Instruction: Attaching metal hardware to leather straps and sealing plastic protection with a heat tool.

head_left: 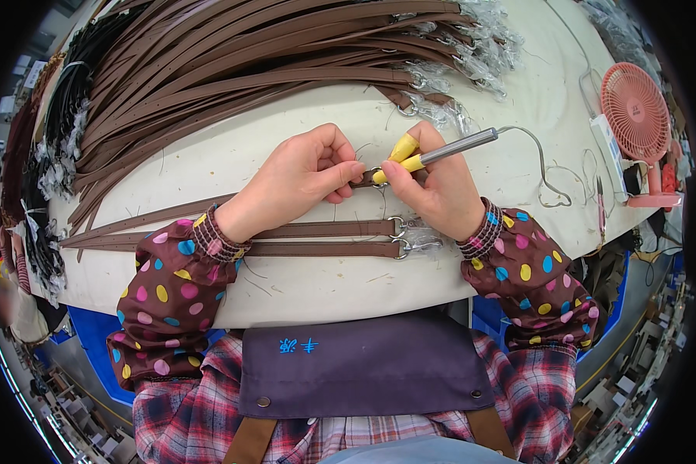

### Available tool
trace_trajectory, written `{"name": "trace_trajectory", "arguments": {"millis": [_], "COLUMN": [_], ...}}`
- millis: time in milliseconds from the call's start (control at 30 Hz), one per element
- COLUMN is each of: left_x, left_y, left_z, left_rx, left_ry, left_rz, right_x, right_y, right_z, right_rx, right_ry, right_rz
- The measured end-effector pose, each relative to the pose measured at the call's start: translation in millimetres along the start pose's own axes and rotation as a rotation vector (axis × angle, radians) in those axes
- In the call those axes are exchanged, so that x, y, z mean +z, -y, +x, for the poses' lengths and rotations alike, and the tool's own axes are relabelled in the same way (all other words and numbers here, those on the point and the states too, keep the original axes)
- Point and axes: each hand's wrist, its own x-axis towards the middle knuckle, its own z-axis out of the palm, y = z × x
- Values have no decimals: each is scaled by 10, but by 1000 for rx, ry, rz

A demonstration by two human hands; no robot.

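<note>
Left hand [305, 174] pinching brown strap [209, 207] end by ring; right hand [433, 182] fingers clamped on yellow-tipped metal tool [441, 155], tip touching left fingertips.

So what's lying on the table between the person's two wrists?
Two brown straps with metal clasps lie side by side between the left hand and right hand wrists, in the head view.

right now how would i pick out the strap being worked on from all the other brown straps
Start at the big fan of brown straps across the far side of the white table, then come toward the person. Two loose straps lie side by side nearest the table edge; the strap in hand is just beyond them. Only it is pinched between the left hand and right hand, touched by a yellow-tipped metal tool.
</note>
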Motion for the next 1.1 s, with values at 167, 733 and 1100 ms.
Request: {"name": "trace_trajectory", "arguments": {"millis": [167,733,1100], "left_x": [-3,26,12], "left_y": [-3,-21,-7], "left_z": [-4,1,11], "left_rx": [2,-3,-21], "left_ry": [3,-89,-64], "left_rz": [-15,-33,-15], "right_x": [3,0,4], "right_y": [10,17,13], "right_z": [2,18,22], "right_rx": [7,-19,26], "right_ry": [1,-29,-13], "right_rz": [-3,4,14]}}
